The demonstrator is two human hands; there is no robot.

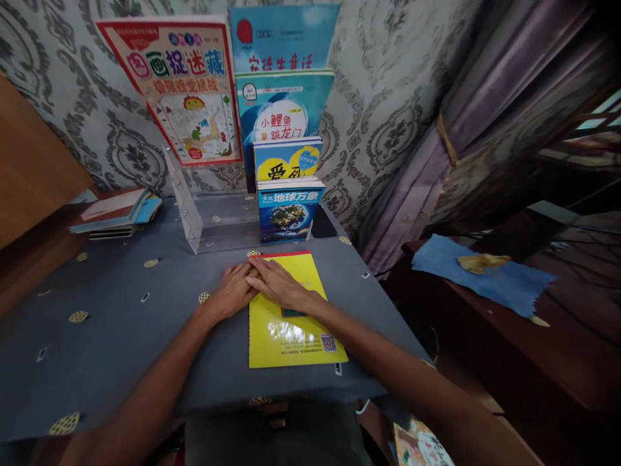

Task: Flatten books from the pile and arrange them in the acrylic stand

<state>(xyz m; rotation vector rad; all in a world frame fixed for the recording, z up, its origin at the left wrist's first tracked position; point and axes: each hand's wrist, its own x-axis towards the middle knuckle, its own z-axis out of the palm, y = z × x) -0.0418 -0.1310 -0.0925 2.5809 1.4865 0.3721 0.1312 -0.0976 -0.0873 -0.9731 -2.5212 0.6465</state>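
A yellow book (266, 343) with a red edge lies face down on the grey tablecloth, a QR code near its lower right corner. My right hand (279, 285) rests across the upper part of this book, its fingers stretched out and reaching over my left hand's fingers. Beside the book's upper left edge, my left hand (235, 291) lies flat on the table, fingers partly covered by the right ones. Neither hand grips anything visible. Part of the book's cover is hidden under my right hand and forearm.
Behind the hands stands a clear book rack (187, 210) holding several upright books, with a blue globe-cover book (286, 217) in front. A dark phone (323, 223) lies beside it. At left is a stack of books (116, 210); at right, a blue cloth (436, 259) on another surface.
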